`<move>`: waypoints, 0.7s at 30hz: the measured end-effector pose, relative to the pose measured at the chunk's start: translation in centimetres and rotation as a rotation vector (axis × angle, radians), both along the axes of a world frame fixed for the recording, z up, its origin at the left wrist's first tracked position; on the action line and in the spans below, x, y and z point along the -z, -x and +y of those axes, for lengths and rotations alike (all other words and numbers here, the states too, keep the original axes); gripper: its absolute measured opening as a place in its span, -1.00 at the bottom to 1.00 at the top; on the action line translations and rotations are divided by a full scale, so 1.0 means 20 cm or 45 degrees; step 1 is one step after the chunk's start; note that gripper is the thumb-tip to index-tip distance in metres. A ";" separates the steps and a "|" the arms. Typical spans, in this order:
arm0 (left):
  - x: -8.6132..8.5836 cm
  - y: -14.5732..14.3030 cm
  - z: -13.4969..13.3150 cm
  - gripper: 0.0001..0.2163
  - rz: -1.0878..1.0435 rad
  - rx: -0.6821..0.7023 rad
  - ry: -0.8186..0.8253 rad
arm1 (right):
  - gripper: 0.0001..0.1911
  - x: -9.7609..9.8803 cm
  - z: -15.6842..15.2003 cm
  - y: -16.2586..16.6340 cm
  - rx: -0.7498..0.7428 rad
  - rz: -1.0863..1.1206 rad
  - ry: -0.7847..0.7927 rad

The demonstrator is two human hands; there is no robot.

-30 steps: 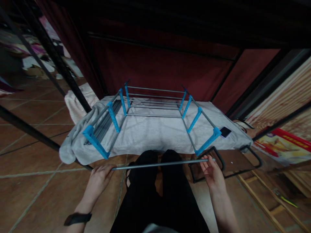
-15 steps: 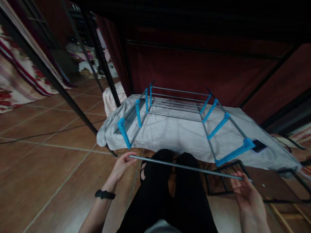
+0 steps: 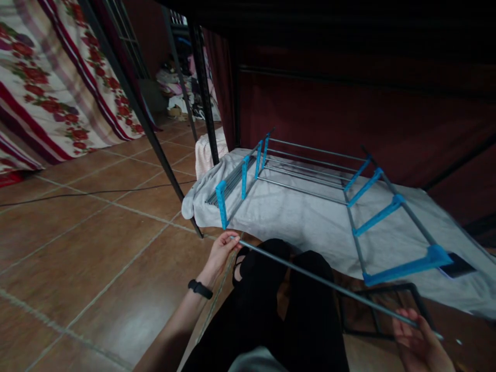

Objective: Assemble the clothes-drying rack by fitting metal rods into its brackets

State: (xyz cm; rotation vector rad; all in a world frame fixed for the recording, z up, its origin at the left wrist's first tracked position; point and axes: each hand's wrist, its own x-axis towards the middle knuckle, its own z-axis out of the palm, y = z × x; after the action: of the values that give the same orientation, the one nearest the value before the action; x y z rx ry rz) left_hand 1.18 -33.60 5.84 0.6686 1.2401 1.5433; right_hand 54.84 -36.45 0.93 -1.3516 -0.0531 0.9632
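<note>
A thin grey metal rod [image 3: 310, 276] spans across my knees, held at both ends. My left hand [image 3: 223, 251] pinches its left end, close to the near corner of a rack frame. My right hand [image 3: 420, 338] is closed around the rod near its right end, whose tip sticks out past the fingers. In front of me lies a partly assembled rack with blue plastic brackets [image 3: 377, 215] and grey tubes; several crossbars [image 3: 302, 190] join its far part. A bundle of loose rods [image 3: 231, 182] rests beside its left side.
The rack lies on a low bed with a grey-white sheet [image 3: 306, 227]. A dark phone [image 3: 457, 265] sits by the right front bracket. Black bed posts [image 3: 153, 139] rise at left, and a cable [image 3: 96, 191] crosses the tiled floor. A black metal frame [image 3: 387, 333] stands below the bed edge.
My view has turned to the left, so the rack appears farther right. The rod now slants more, its right end lower in view. Both hands still hold it.
</note>
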 end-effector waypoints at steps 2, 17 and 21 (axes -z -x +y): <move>0.01 0.00 0.01 -0.60 0.013 -0.001 -0.004 | -0.97 0.04 0.00 -0.02 -0.010 -0.010 -0.002; 0.11 0.07 0.04 -0.71 -0.216 -0.317 0.241 | -0.88 -0.10 0.00 0.30 -0.060 0.095 -0.337; 0.18 0.18 0.06 -0.89 -0.353 -0.349 0.472 | -0.70 -0.20 0.05 0.52 -0.144 0.068 -0.455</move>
State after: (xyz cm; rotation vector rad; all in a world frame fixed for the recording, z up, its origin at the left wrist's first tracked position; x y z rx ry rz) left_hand -2.44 -32.41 2.16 0.0427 1.3925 1.5055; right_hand 44.40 -35.44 4.99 -1.0011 -0.2517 1.0293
